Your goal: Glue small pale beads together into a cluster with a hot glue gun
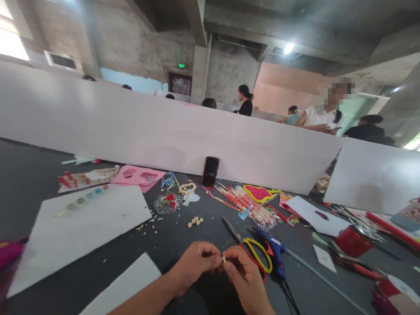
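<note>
**Spotter:** What's the biggest thing in your view?

**Operator:** The dark table [39, 175], then a white partition board [164, 131] standing along its far side, well ahead of my grips. A large white card [78, 236] lies on the table, off to the left of them.

**Spotter:** What's nearest the grips?

**Operator:** Just right of my right grip [244, 280] are scissors with yellow handles [257, 257] and a blue glue gun [274, 253]. Further ahead, I see a bundle of craft sticks [243, 203] and a phone [210, 171] standing against the board.

**Spotter:** And the grips themselves?

**Operator:** Both are closed. My right grip and left grip [197, 267] pinch a small pale piece [224, 258] between them, above the table. Similar pale pieces [195, 221] lie clustered ahead of the left grip.
</note>
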{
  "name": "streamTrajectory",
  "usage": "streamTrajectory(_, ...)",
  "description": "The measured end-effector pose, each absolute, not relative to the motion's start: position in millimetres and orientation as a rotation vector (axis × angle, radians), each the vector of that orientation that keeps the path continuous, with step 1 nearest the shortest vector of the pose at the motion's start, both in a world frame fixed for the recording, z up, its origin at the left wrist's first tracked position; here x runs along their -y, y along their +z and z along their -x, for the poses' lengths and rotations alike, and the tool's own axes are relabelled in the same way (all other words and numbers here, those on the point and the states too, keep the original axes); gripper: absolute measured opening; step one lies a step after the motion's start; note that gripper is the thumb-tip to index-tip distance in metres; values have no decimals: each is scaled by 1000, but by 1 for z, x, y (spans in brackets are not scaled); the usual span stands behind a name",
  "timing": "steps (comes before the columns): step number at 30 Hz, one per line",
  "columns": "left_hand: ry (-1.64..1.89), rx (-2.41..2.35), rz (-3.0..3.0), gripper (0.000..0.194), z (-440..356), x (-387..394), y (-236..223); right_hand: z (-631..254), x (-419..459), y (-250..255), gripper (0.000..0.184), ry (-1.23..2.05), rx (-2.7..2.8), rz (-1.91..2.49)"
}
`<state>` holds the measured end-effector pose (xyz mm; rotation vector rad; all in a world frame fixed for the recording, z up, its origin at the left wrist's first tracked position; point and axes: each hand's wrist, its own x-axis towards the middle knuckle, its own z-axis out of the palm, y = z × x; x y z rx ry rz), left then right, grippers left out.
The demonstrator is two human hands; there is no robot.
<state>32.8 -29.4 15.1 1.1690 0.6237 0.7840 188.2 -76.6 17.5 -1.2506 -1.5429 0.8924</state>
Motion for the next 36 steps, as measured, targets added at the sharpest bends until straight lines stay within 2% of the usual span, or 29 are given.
streamTrajectory(36,760,-640,-1177,31,-31,30,19,-187,79,18,9,903,1587,1226)
